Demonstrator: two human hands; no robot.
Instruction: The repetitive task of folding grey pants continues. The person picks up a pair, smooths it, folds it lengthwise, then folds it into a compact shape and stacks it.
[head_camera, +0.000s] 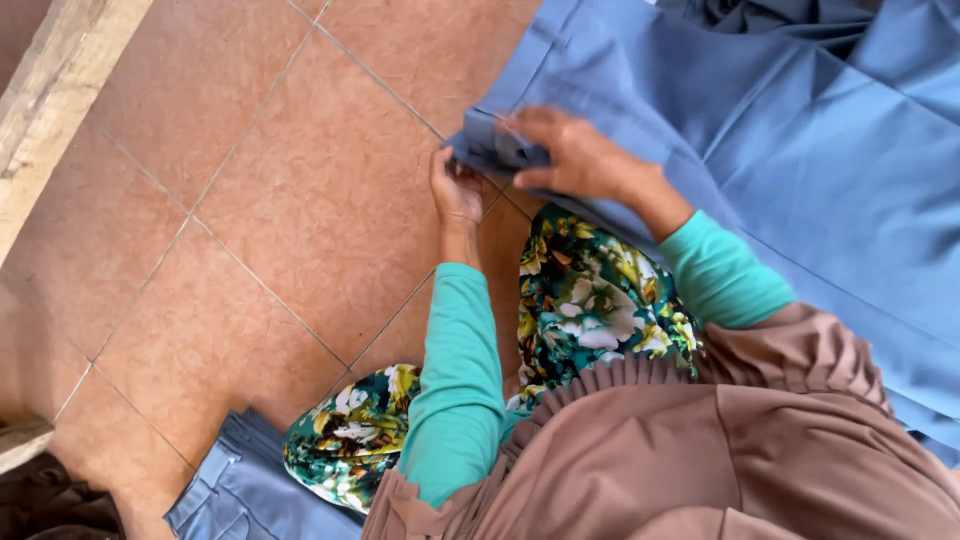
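A large blue cloth (800, 150) lies spread over the tiled floor at the right. Its near corner is folded over at the middle of the view. My right hand (570, 155) presses down on that folded corner, fingers closed over the fabric. My left hand (455, 188) pinches the corner's edge from the left side. Both arms wear teal sleeves, and my floral-patterned knees sit just below the hands.
Terracotta floor tiles (300, 200) fill the left half. A wooden beam (50, 100) runs along the upper left. A second piece of blue garment (240, 490) lies at the bottom left beside my knee. A brown pleated cloth (700, 450) covers my lap.
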